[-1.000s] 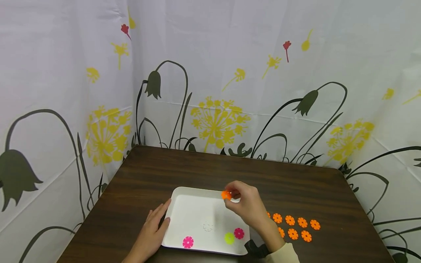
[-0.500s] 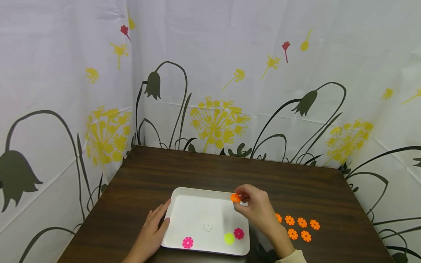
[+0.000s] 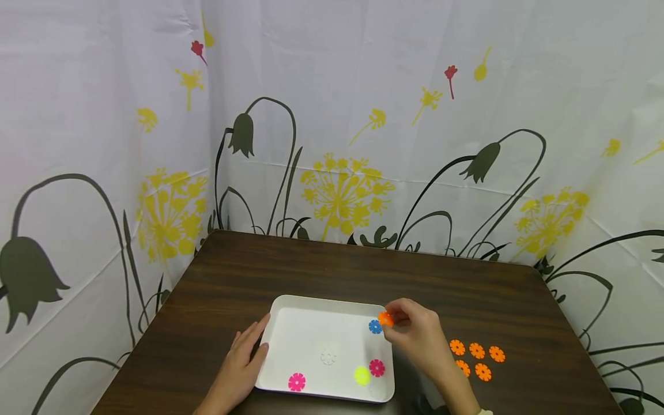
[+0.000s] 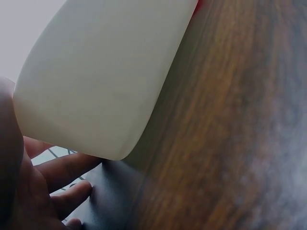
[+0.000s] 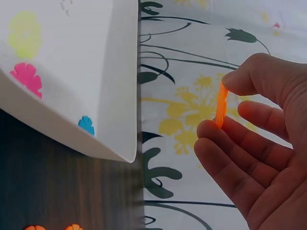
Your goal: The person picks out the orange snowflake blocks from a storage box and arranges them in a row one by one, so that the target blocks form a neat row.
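My right hand (image 3: 419, 329) pinches an orange notched plastic disc (image 3: 385, 319) between thumb and fingers, over the far right corner of the white tray (image 3: 306, 323). In the right wrist view the orange disc (image 5: 221, 104) is held edge-on. Just left of it in the head view, a blue disc (image 3: 375, 327) lies in the tray. My left hand (image 3: 236, 360) rests against the tray's left edge, its fingers extended along the side. The left wrist view shows those fingers (image 4: 67, 170) at the tray's end.
In the tray lie a white disc (image 3: 328, 358), a yellow-green disc (image 3: 362, 376) and two pink discs, one left (image 3: 297, 381) and one right (image 3: 377, 368). Several orange discs (image 3: 476, 350) sit in two rows on the dark wooden table (image 3: 544, 323). A flower-printed curtain (image 3: 332, 86) hangs behind.
My right hand has moved right and slightly nearer with the orange disc, from inside the tray's far edge to its far right corner. The blue disc has come into view. My left hand stays put.
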Demonstrator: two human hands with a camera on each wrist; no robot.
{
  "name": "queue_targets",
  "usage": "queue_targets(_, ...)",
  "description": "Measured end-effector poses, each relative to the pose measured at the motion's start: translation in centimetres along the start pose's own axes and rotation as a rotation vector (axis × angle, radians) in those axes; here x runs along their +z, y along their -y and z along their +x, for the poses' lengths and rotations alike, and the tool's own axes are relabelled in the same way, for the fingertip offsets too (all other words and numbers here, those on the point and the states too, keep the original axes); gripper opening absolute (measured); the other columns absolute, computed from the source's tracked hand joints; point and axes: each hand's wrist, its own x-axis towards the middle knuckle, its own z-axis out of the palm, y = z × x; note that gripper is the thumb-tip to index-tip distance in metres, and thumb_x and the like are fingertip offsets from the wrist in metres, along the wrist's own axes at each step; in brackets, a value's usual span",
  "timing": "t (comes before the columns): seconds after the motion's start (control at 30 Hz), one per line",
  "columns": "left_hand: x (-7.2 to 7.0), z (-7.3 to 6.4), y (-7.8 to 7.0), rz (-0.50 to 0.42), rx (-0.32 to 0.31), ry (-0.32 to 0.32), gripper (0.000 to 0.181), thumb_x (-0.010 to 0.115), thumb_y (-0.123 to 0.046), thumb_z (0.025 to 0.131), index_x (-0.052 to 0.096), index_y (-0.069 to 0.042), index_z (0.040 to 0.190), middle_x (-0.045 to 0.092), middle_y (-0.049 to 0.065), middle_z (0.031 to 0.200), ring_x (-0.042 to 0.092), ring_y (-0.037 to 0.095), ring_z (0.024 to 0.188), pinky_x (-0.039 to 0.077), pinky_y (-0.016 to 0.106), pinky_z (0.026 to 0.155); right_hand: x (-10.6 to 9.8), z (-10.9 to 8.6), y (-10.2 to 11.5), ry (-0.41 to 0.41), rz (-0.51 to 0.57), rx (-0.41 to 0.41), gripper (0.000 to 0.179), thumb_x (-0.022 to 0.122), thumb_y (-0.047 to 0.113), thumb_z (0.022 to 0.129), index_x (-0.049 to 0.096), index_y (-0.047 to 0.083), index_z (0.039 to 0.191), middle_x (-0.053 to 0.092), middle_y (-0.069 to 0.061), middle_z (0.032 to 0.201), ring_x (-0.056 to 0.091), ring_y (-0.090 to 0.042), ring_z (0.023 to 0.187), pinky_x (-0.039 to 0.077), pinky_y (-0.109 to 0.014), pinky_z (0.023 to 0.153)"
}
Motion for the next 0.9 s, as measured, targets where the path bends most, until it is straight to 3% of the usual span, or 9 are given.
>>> queue_targets(0.13,0.0,0.0,0.1,-0.005,0.013,-0.004,0.056,0.06,-0.012,0.106,0.048,-0.015,0.16,0.053,0.017,0.159,0.04,0.051,0.15,0.014,0.076,0.123,-0.6,-0.4,-0.4,-0.014,-0.026,-0.009,0.038,0.09,-0.007,0.073,0.076,0.012,0.102,0.075,0.003,0.095,0.07,-0.008,0.08,0.063,-0.02,0.074)
queue_targets(0.47,0.1,0.0,0.2,-0.004,0.02,-0.01,0.056,0.061,-0.011,0.105,0.049,-0.015,0.16,0.054,0.018,0.159,0.04,0.051,0.15,0.015,0.076,0.123,-2.6,-1.3,-1.5,-0.039,-0.094,0.073,0.034,0.091,-0.001,0.076,0.076,0.01,0.104,0.074,0.004,0.095,0.069,-0.009,0.082,0.065,-0.026,0.075)
queue_targets(0.63,0.1,0.0,0.1,-0.012,0.025,-0.007,0.056,0.061,-0.01,0.105,0.049,-0.014,0.159,0.054,0.018,0.158,0.04,0.051,0.15,0.015,0.077,0.123,-3.1,-2.0,-2.4,-0.057,-0.112,0.04,0.035,0.091,-0.003,0.074,0.075,0.008,0.103,0.074,0.004,0.093,0.07,-0.008,0.08,0.066,-0.03,0.072)
queue_targets(0.9,0.0,0.0,0.0,-0.01,0.021,-0.008,0.055,0.06,-0.011,0.106,0.049,-0.014,0.16,0.053,0.02,0.159,0.039,0.053,0.15,0.015,0.077,0.123,-4.0,-2.8,-3.0,-0.072,-0.138,0.033,0.038,0.089,-0.006,0.072,0.075,0.013,0.101,0.074,0.006,0.093,0.069,-0.008,0.079,0.064,-0.024,0.072)
